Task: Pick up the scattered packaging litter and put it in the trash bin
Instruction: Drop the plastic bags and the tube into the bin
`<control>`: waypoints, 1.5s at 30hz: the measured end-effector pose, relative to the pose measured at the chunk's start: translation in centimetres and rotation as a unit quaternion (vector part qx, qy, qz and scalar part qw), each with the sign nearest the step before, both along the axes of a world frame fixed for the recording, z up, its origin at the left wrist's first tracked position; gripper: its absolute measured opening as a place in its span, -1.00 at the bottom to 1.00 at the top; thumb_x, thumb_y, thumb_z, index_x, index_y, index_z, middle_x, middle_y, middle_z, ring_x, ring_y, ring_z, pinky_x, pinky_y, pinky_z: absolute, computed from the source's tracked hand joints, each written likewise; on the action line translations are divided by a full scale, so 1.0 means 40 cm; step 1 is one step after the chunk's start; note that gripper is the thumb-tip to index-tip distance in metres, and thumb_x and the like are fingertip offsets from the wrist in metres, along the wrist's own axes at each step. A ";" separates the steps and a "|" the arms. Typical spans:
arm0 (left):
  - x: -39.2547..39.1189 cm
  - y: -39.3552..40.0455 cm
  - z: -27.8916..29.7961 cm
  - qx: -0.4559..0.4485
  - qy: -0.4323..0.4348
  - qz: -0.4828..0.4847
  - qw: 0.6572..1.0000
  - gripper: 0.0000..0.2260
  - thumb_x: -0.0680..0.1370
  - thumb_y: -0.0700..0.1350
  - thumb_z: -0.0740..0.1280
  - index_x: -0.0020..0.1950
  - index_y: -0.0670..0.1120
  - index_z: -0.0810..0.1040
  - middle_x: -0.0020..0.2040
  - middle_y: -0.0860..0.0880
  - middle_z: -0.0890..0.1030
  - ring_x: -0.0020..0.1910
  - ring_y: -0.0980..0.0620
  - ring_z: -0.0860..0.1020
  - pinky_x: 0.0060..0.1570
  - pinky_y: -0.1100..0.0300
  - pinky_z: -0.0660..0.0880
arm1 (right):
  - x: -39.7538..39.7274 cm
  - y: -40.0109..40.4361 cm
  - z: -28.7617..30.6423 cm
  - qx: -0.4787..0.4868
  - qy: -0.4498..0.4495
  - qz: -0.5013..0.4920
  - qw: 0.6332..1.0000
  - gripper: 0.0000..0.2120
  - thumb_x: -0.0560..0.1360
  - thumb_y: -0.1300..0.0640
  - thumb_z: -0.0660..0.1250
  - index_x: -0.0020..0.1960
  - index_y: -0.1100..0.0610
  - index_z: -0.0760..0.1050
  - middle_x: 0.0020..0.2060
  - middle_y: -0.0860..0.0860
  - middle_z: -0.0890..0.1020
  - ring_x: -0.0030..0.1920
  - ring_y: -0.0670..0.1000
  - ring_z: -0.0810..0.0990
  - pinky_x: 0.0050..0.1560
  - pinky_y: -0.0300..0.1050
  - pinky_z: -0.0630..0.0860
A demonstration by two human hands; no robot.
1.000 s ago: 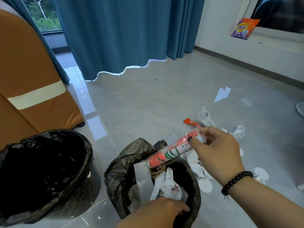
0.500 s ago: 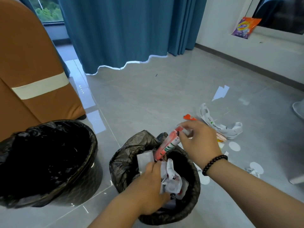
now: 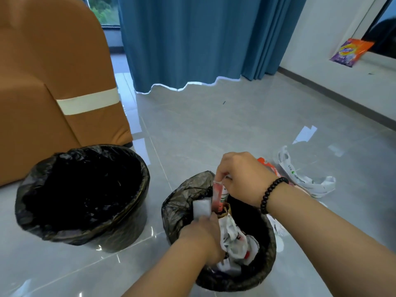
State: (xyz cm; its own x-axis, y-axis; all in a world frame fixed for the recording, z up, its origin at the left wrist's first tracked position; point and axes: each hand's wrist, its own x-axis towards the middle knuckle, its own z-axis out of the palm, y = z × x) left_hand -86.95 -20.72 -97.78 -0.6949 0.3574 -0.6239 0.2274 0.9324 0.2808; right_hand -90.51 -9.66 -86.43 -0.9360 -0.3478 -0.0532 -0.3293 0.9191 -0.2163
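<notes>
— So, what's the room like?
— Glossy grey tile floor (image 3: 214,129), a blue curtain (image 3: 192,39) at the back, an orange-brown armchair (image 3: 53,82) on the left, and a purple-orange packet (image 3: 351,52) on the ledge at right.

— And the bins?
— Two, both black-lined. The larger bin (image 3: 85,221) on the left looks dark inside. The smaller trash bin (image 3: 265,266) holds crumpled white wrappers (image 3: 233,234).

— The hands?
— The right hand (image 3: 242,174) pinches the top of a red tube wrapper (image 3: 218,196), which stands nearly upright in the bin mouth. The left hand (image 3: 205,234) has its fingers curled on the white wrappers inside. More litter (image 3: 304,181) lies on the floor to the right.

— Changed from a second ago?
— The tube was slanted above the rim; now it points down into the bin.
</notes>
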 end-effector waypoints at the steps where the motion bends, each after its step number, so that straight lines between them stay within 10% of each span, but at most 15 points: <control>1: -0.002 0.002 -0.002 -0.001 0.002 0.001 1.000 -0.30 0.50 0.06 0.34 0.51 -0.07 0.04 0.38 -0.14 0.31 0.31 -0.18 0.37 0.22 -0.04 0.43 | 0.001 -0.002 0.000 0.004 -0.006 -0.001 1.000 -0.75 0.44 0.35 0.29 -0.07 0.06 0.64 -0.01 -0.01 0.57 0.01 0.00 0.56 0.01 -0.16 0.54; 8: -0.015 0.037 -0.005 -0.039 0.019 -0.015 0.999 -0.29 0.50 0.01 0.35 0.50 -0.19 0.06 0.31 -0.15 0.41 0.19 -0.15 0.48 -0.08 0.05 0.44 | 0.004 0.007 -0.050 0.047 -0.050 -0.030 0.997 -0.76 0.44 0.31 0.29 -0.08 0.04 0.65 0.00 -0.01 0.61 0.01 0.01 0.57 -0.15 -0.29 0.48; 15: 0.019 0.010 -0.004 -0.027 0.011 -0.041 0.999 -0.14 0.51 0.05 0.35 0.56 -0.16 -0.18 0.45 -0.19 0.22 0.38 -0.21 0.31 0.26 -0.03 0.39 | -0.010 0.026 -0.238 0.054 -0.106 -0.038 0.992 -0.74 0.47 0.29 0.22 0.11 0.06 0.45 -0.11 0.04 0.58 -0.08 0.09 0.54 -0.23 -0.11 0.49; 24: -0.006 -0.047 0.078 0.088 0.103 -0.015 0.991 -0.64 0.55 -0.02 0.23 0.33 -0.04 0.38 0.14 -0.12 0.54 0.06 -0.12 0.53 -0.03 0.04 0.52 | -0.021 0.048 -0.279 0.002 -0.115 -0.054 0.992 -0.90 0.46 0.23 0.28 -0.07 0.06 0.49 -0.15 0.05 0.62 -0.09 0.09 0.58 -0.10 -0.03 0.55; 32: -0.054 -0.068 0.102 0.080 0.216 0.134 0.964 -0.73 0.53 -0.08 0.23 0.21 -0.10 0.41 0.18 -0.10 0.46 0.14 -0.11 0.45 -0.02 0.05 0.45 | 0.121 0.122 -0.151 0.006 -0.146 -0.150 0.978 -0.33 0.47 0.13 0.32 0.49 -0.03 0.10 0.38 0.01 0.33 0.34 0.05 0.37 0.29 -0.08 0.41; 36: -0.065 -0.073 0.076 0.005 0.171 0.174 0.970 -0.55 0.53 -0.02 0.26 0.35 -0.12 0.23 0.27 -0.15 0.29 0.24 -0.19 0.37 0.13 0.01 0.41 | 0.219 0.149 -0.159 -0.051 -0.231 -0.356 0.904 -0.49 0.49 0.10 0.29 0.35 0.14 0.15 0.21 0.14 0.43 0.08 0.14 0.48 -0.05 -0.11 0.50; 40: -0.064 -0.057 0.034 0.011 0.068 0.194 0.978 -0.49 0.51 -0.05 0.25 0.40 -0.17 0.21 0.27 -0.15 0.42 0.23 -0.16 0.47 0.10 0.06 0.44 | 0.253 0.123 -0.234 -0.399 -0.395 -0.528 0.637 -0.75 0.40 0.41 0.26 0.04 0.25 0.34 -0.14 0.18 0.43 -0.26 0.15 0.42 -0.33 -0.10 0.44; 45: -0.080 0.003 0.024 0.043 0.120 0.216 0.968 -0.38 0.50 -0.08 0.25 0.50 -0.09 0.06 0.33 -0.16 0.36 0.27 -0.19 0.41 0.12 0.03 0.43 | 0.230 0.111 -0.263 -0.476 -0.338 -0.542 0.605 -0.81 0.38 0.52 0.19 -0.16 0.27 0.36 -0.26 0.15 0.41 -0.32 0.16 0.46 -0.41 -0.08 0.50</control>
